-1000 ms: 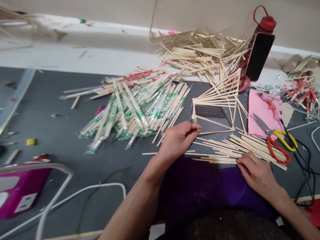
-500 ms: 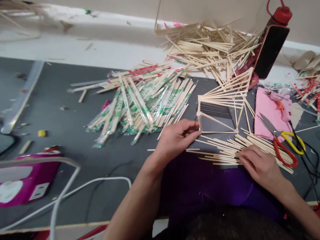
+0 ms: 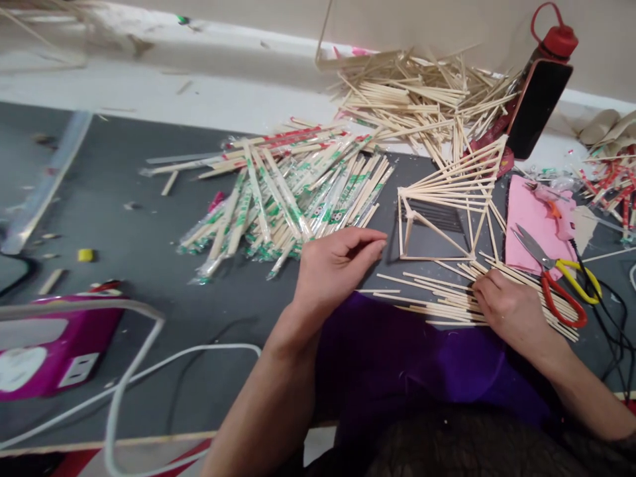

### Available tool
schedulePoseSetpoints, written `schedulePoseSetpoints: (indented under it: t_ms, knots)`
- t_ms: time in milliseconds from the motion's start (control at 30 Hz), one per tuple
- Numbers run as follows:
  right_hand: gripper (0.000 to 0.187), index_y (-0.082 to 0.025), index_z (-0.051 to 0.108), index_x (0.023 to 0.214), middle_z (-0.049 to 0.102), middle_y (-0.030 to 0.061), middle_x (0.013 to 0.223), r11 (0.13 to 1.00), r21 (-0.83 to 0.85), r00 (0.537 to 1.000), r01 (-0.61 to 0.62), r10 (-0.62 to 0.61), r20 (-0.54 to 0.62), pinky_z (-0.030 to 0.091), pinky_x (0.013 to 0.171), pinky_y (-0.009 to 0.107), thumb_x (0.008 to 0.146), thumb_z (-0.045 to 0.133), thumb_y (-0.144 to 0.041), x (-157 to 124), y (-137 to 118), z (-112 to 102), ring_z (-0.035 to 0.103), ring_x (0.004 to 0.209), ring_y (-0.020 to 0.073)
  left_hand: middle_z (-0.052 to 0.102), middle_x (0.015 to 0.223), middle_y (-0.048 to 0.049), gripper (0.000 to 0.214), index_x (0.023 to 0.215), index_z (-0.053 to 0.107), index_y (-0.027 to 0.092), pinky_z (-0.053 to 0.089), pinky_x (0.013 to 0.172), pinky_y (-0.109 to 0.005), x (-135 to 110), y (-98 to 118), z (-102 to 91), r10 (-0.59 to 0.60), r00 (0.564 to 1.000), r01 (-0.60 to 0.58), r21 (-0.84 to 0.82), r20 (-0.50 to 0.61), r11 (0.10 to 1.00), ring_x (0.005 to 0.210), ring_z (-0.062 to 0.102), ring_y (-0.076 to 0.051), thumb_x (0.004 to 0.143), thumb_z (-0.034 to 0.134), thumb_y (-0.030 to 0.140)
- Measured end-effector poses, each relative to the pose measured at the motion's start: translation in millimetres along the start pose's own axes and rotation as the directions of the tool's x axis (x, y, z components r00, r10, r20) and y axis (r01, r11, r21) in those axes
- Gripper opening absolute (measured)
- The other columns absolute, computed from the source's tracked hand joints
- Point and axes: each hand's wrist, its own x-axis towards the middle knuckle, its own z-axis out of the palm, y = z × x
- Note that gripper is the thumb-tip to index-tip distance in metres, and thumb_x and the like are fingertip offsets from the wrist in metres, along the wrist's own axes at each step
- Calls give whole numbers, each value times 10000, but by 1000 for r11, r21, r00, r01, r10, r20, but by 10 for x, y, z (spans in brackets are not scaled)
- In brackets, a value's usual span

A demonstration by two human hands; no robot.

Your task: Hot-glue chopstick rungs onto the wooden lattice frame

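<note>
A small frame of glued wooden sticks (image 3: 442, 259), with a fan of sticks across its top, stands on the dark table. Just left of its near corner is my left hand (image 3: 334, 262), apart from it, thumb and forefinger stretched out with a gap between them and nothing visible in them. My right hand (image 3: 511, 308) rests over a spread of loose wooden sticks (image 3: 432, 298) in front of the frame. Its fingers are bent and closed at the sticks' ends, on a stick as far as I can see; the fingertips are partly hidden.
Wrapped chopsticks (image 3: 293, 192) lie left of the frame, and a heap of bare sticks (image 3: 402, 93) behind. At right are scissors (image 3: 551, 265), a pink glue gun (image 3: 561, 222) on pink cloth, a phone (image 3: 539, 109) against a red-capped bottle (image 3: 559, 41). A magenta box (image 3: 94, 344) sits left.
My left hand has let go of the frame's near left corner and drawn back to the left. My right hand has shifted slightly up over the loose sticks.
</note>
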Motion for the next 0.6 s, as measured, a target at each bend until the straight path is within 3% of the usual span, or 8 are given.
schedulePoseSetpoints:
  t_ms: [133, 233, 400, 600]
  knots:
    - [117, -164, 594, 848, 626, 42, 816, 987, 163, 1000, 8, -11, 16, 361, 556, 261, 906, 494, -152, 0, 69, -118, 598, 683, 141, 736, 754, -26, 180, 878, 748, 218, 507, 592, -249, -44, 80, -46, -17, 999, 20, -98, 28, 995, 637, 657, -139, 821, 617, 328]
    - [99, -180, 544, 886, 613, 23, 832, 951, 310, 1000, 1, -3, 6, 391, 611, 258, 937, 460, -169, -37, 128, -198, 592, 684, 135, 740, 776, -38, 189, 892, 752, 199, 509, 579, -226, -83, 167, -77, -63, 990, 88, -202, 129, 975, 655, 668, -141, 781, 651, 315]
    - [86, -197, 516, 903, 601, 21, 831, 908, 419, 1000, 21, -20, -5, 403, 632, 263, 947, 450, -164, -37, 100, -230, 588, 705, 142, 739, 754, -42, 276, 941, 754, 170, 519, 558, -200, -137, 279, -56, -148, 948, 243, -342, 282, 908, 616, 664, -133, 679, 726, 253]
    - [81, -190, 528, 917, 608, 34, 845, 858, 508, 996, 68, -29, -85, 432, 660, 259, 948, 462, -154, 31, 24, -246, 601, 758, 140, 713, 638, -14, 97, 765, 751, 178, 541, 524, -200, -197, 298, -15, -207, 957, 276, -413, 206, 868, 514, 666, -127, 714, 707, 248]
